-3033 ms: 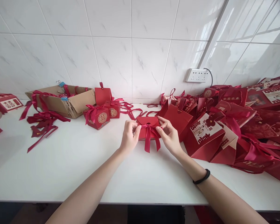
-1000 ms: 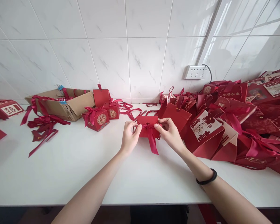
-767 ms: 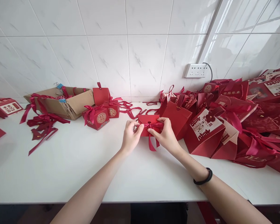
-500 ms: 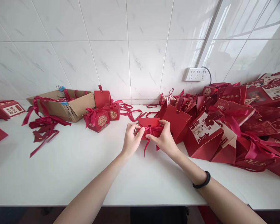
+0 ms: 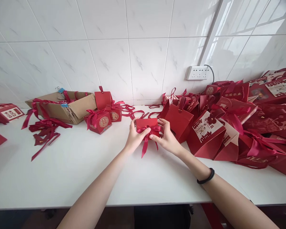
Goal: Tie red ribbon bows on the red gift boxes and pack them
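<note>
My left thumb presses on the knot of the ribbon (image 5: 153, 128) tied across the front of the small box (image 5: 146, 122), and the fingers of that left hand (image 5: 135, 137) grasp the box's left end. With my right hand (image 5: 166, 137) I grip its right end, fingers behind and the thumb laid low on the front, just under the bow. The ribbon's tails hang down before the box; I cannot tell whether its base touches the table (image 5: 85, 178). The box sits between my hands, near the middle of the view, flap side up. A black band (image 5: 206, 178) circles my right wrist. Just beyond my right hand stands a plain red bag (image 5: 180, 120), with a heap of printed bags (image 5: 206, 132) farther right. To my left are two medallion boxes (image 5: 100, 122), then a carton (image 5: 82, 108) with blue clips (image 5: 64, 105). A socket strip (image 5: 197, 73) is on the tiled wall (image 5: 147, 60) behind.
</note>
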`<state>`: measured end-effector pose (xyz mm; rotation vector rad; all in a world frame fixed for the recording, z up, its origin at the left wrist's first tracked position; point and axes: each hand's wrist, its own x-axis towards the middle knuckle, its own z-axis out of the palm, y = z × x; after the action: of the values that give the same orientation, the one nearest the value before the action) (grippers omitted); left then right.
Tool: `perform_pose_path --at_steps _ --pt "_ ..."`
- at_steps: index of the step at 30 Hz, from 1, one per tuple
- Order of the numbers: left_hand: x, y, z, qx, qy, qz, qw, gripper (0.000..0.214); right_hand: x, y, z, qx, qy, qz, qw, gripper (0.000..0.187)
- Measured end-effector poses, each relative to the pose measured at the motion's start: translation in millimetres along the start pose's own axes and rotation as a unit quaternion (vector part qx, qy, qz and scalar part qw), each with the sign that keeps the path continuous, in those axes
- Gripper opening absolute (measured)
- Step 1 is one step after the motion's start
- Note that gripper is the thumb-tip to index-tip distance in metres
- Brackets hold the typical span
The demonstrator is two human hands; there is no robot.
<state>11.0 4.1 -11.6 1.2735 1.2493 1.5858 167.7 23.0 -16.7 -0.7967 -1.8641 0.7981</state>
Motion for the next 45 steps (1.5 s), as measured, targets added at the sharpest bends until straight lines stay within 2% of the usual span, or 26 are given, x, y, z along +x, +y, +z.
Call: perform_pose_path --at_steps 3,8,11,15,17,20,22,25,28,30,32,34,36,38,40,43,45 --pt "3.4 -3.3 -5.4 -0.011 -0.039 -0.019 0.999 0.069 1.7 2.0 0.3 -0.005 0.014 -0.007 1.000 0.060" --pt "6.0 -0.6 -8.9 0.026 -0.030 -0.009 0.999 0.064 3.0 2.0 -4.9 0.005 -0.023 -0.009 1.000 0.066" --pt "7.1 1.3 -10.7 0.047 -0.036 -0.005 0.998 0.061 2.8 2.0 -11.4 -0.001 -0.068 -0.006 0.998 0.079" --pt "7.7 1.7 -12.6 0.074 -0.027 0.001 0.997 0.063 2.2 1.4 -18.4 -0.045 -0.139 0.000 0.989 0.110" --pt "7.1 3.7 -13.5 0.085 -0.038 0.001 0.996 0.062 2.3 0.2 -21.3 -0.009 -0.130 0.022 0.991 0.102" --pt "4.9 9.8 -14.6 0.104 -0.074 -0.007 0.992 0.061 3.0 -0.8 -26.0 0.013 -0.069 0.009 0.998 0.075" --pt "3.4 14.3 -15.7 0.115 -0.090 -0.012 0.989 0.061 3.5 0.0 -28.3 -0.038 -0.072 -0.038 0.996 0.082" --pt "3.4 19.4 -20.7 0.130 -0.116 -0.012 0.985 0.065 4.1 2.9 -28.5 -0.126 -0.127 -0.089 0.980 0.099" --pt "6.3 23.7 -30.8 0.163 -0.159 -0.019 0.974 0.074 4.5 5.6 -25.4 -0.166 -0.118 -0.111 0.973 0.101" --pt "8.1 26.7 -37.4 0.203 -0.123 -0.015 0.971 0.071 4.6 6.7 -23.5 -0.176 -0.094 -0.112 0.974 0.101" --pt "8.4 29.2 -40.6 0.255 -0.032 0.010 0.966 0.055 4.7 7.2 -22.5 -0.184 -0.074 -0.110 0.974 0.100" --pt "6.6 30.8 -38.9 0.302 0.022 0.041 0.952 0.039 5.0 7.6 -22.4 -0.189 -0.056 -0.121 0.973 0.098" --pt "3.2 31.3 -33.2 0.321 0.014 0.060 0.945 0.035 5.6 7.9 -22.6 -0.189 -0.035 -0.140 0.971 0.097" --pt "-0.7 31.0 -26.3 0.306 0.003 0.077 0.949 0.030 6.2 8.1 -22.7 -0.177 -0.017 -0.155 0.972 0.096" --pt "-4.4 30.2 -20.5 0.278 0.016 0.109 0.954 0.024 6.5 7.7 -22.6 -0.158 -0.004 -0.165 0.974 0.094" --pt "-9.7 28.7 -14.9 0.262 0.041 0.214 0.940 0.017 5.9 5.8 -21.7 -0.143 0.013 -0.168 0.975 0.093" --pt "-13.8 27.2 -11.8 0.276 0.045 0.326 0.903 0.012 4.7 3.6 -20.3 -0.146 0.022 -0.161 0.976 0.093"
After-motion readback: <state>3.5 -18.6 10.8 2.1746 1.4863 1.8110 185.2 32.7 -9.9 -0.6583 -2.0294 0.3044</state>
